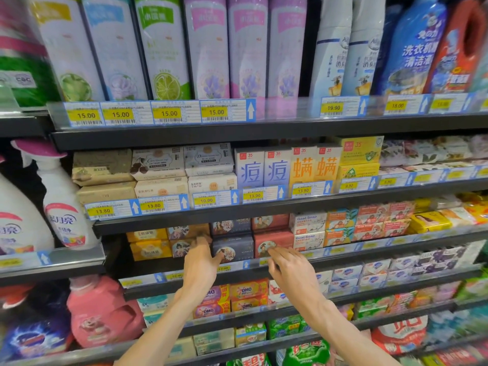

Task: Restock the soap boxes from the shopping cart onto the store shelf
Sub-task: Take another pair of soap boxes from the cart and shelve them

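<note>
From the head camera, both arms reached up to the third shelf (264,268) from the top, where the illustrated soap boxes stood in stacked pairs. The left hand (200,262) lay at the seam between the tan soap box (181,247) and the dark navy soap box (233,249); its fingers (198,240) were fairly straight and together, their tips on the tan box's right edge, while the thumb stretched right onto the navy box's lower left corner. The right hand (287,268) was just beside the red soap box (273,243), its fingers (274,251) loosely extended, tips touching the lower front face, not wrapped round anything. Neither hand carried a box. The navy box sat between the two hands, long axis running left to right along the shelf, face outward. It lay up and forward of both sets of fingertips, the left thumb already on it, so I judged the left hand the nearer for any nudge or squaring. The shopping cart was out of view; blur hid finer finger detail
</note>
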